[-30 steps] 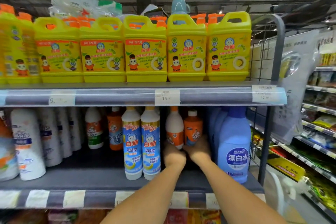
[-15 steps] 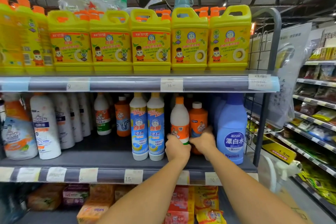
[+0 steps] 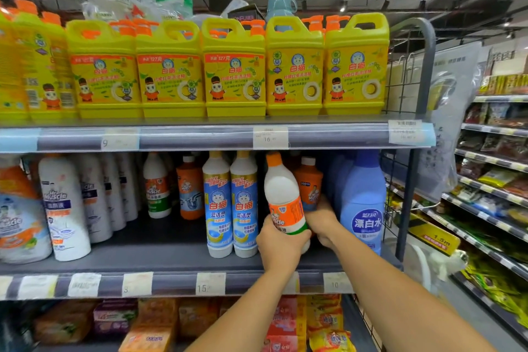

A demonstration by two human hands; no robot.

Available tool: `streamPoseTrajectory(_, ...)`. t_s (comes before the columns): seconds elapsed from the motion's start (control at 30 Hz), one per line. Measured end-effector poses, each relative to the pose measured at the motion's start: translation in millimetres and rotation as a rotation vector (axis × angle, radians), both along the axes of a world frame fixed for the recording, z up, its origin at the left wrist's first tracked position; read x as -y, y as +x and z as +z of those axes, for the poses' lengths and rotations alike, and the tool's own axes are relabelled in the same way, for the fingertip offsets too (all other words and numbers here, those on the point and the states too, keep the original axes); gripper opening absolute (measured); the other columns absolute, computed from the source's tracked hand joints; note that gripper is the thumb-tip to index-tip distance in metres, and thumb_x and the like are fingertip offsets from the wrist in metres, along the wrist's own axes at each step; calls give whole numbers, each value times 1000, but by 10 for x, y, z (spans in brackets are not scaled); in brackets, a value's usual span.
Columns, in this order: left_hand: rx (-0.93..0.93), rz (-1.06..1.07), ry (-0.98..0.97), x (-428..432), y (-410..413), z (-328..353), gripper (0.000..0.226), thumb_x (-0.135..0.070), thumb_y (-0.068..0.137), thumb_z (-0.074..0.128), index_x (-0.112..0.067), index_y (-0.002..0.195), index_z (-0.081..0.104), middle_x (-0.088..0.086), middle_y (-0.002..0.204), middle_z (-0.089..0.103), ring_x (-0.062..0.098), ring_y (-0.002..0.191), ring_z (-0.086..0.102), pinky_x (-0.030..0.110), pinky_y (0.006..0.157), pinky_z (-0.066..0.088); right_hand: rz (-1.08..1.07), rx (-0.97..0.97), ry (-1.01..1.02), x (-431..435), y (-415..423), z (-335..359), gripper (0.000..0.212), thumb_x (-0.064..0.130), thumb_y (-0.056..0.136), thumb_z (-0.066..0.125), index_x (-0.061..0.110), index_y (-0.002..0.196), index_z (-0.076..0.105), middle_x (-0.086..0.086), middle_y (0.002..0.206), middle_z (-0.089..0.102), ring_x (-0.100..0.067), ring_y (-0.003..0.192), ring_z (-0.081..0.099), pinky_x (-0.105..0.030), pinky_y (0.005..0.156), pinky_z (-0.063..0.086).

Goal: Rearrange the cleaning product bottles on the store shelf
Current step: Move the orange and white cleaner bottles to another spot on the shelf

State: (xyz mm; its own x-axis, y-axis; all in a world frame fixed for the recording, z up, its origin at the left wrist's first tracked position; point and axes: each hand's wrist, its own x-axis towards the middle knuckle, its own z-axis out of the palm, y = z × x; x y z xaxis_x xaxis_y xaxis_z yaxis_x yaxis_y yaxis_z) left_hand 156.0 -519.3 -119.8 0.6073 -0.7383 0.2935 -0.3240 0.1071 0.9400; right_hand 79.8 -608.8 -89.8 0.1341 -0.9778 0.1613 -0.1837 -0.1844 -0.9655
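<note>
**2 bottles in hand on the middle shelf**

Just right of centre in the frame, the left hand [image 3: 281,243] is clenched around the base of a white bottle [image 3: 285,203] with an orange cap and orange label, tilted with its top leaning left and its base seemingly lifted off the middle shelf [image 3: 171,258]. The right hand [image 3: 323,221] wraps the lower part of an orange bottle [image 3: 310,183] just behind it, which looks upright.

To do this well, I would keep the white one low so its cap clears the shelf edge above, and steer between the 2 blue-labelled bottles [image 3: 231,206] on the left and the big blue bleach bottle [image 3: 363,200] on the right without knocking either.
</note>
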Motion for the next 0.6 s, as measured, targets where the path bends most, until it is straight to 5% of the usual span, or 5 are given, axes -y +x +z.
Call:
streamPoseTrajectory(0.17, -27, -95, -31, -205, -24, 148, 49, -28, 52, 91, -30, 92, 62, -12, 84, 68, -1, 76, 64, 18, 67, 52, -28, 17, 15, -21, 49, 164, 19, 10, 100, 42, 16, 83, 46, -8, 78, 55, -19, 74, 52, -26, 73, 46)
streamPoseTrajectory(0.23, -56, -141, -13, -335, -21, 189, 46, -27, 53, 90, -31, 90, 63, -13, 82, 69, -3, 75, 64, 15, 64, 51, -37, 19, 45, -17, 28, 128, 18, 11, 94, 54, 17, 79, 47, -9, 78, 57, -20, 73, 54, -31, 77, 48)
streamPoseTrajectory(0.37, -140, -216, 40, -712, -3, 247, 42, -27, 53, 89, -30, 88, 66, -13, 80, 70, -1, 75, 66, 13, 61, 49, -4, 22, 28, -236, -11, 99, 13, 20, 85, 66, 19, 84, 53, -5, 76, 64, -18, 68, 62, -27, 61, 47)
streamPoseTrajectory(0.5, -187, -219, 65, -1214, 101, 178, 42, -32, 44, 86, -25, 82, 71, -10, 77, 76, 1, 70, 70, 21, 65, 57, 50, 1, -30, -660, 27, 102, 38, 44, 63, 75, 14, 84, 66, -4, 75, 74, -12, 62, 66, -31, 60, 55)
streamPoseTrajectory(0.6, -214, -170, 83, -1593, 306, 45, 43, -35, 37, 84, -25, 78, 74, -15, 72, 75, -1, 65, 70, 15, 57, 54, 54, 7, -21, -1011, 55, 42, 47, 37, 59, 78, 15, 99, 65, -6, 90, 74, -23, 80, 71, -43, 76, 59)
